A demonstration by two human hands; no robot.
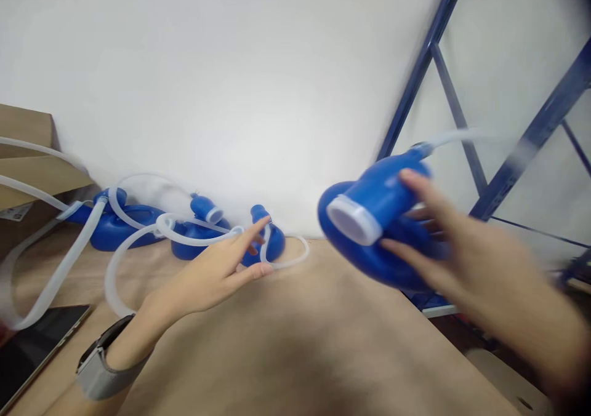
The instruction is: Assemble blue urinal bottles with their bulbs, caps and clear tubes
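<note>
Held up at the right by my right hand [443,244] is a blue plastic urinal bottle [383,188] with a white-rimmed mouth facing me. Its pale hose [455,136] trails off to the right, blurred. My left hand [226,265] is open, fingers stretched out and apart, with nothing gripped. Just beyond its fingers stands a smaller-looking blue bottle [277,242] with a looped clear hose, partly hidden by the hand; whether they touch I cannot tell. Behind my left wrist sit two more blue bottles, one with a white-rimmed cup [203,208], the other further left [124,231].
White hoses [85,250] loop across the left side. A dark-screened tablet or phone [37,348] lies at the lower left, below an open cardboard box [32,151]. Brown covering [286,342] spreads over the table. A blue metal rack [415,71] rises at the right against the white wall.
</note>
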